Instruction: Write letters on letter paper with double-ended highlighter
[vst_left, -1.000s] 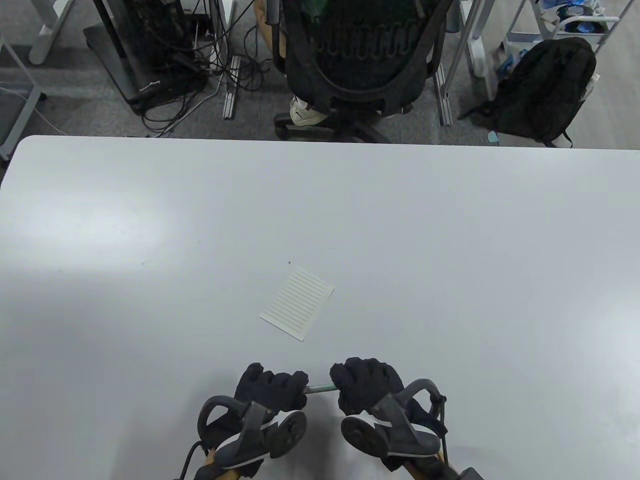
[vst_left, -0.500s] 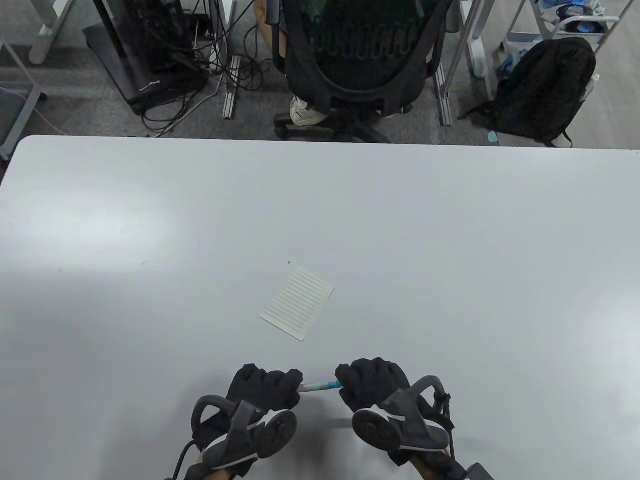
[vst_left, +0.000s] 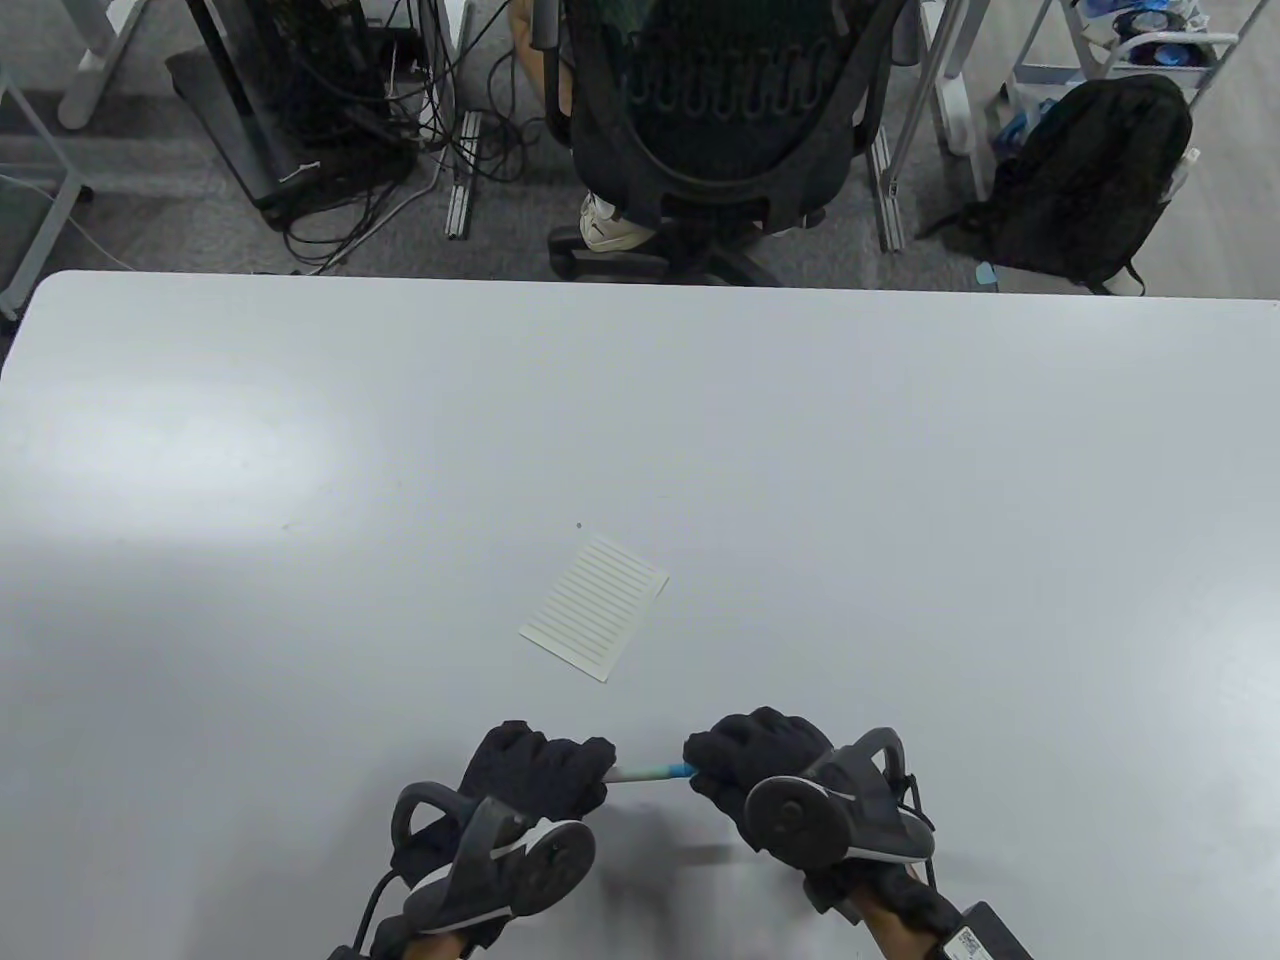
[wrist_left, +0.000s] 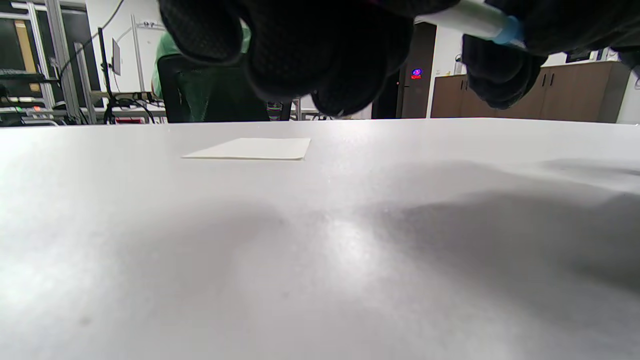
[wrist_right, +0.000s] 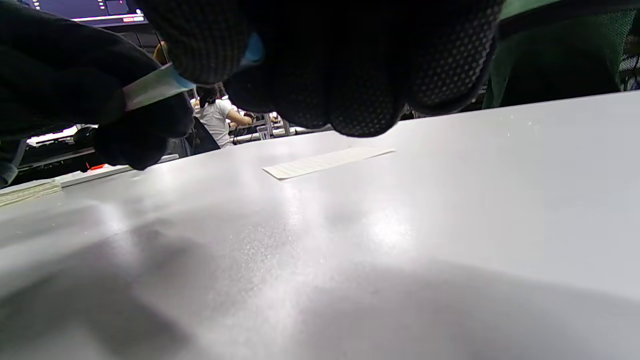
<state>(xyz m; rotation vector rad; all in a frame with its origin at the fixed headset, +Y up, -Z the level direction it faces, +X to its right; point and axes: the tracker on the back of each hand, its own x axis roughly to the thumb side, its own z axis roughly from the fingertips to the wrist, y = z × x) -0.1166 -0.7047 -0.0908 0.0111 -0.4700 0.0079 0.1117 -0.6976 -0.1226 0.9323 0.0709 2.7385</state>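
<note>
A double-ended highlighter (vst_left: 648, 773) is held level above the table's near edge, between both hands. My left hand (vst_left: 545, 772) grips its left end and my right hand (vst_left: 757, 762) grips its right end. Only a short white stretch with a blue band next to the right fingers shows; both ends are hidden in the gloves. The left wrist view has the highlighter (wrist_left: 467, 17) at the top right, the right wrist view has the highlighter (wrist_right: 152, 87) at the top left. A small lined letter paper (vst_left: 594, 620) lies flat and askew beyond the hands, also seen as the paper (wrist_left: 250, 149) and the paper (wrist_right: 327, 161).
The white table (vst_left: 900, 480) stretches wide on all sides of the paper. Past its far edge stand a black office chair (vst_left: 720, 110), a tangle of cables (vst_left: 340, 130) and a black backpack (vst_left: 1085, 180) on the floor.
The hands have drawn apart a little, the right hand shifting right and rolling over. More of the highlighter shows between them, now with a blue band by the right fingers.
</note>
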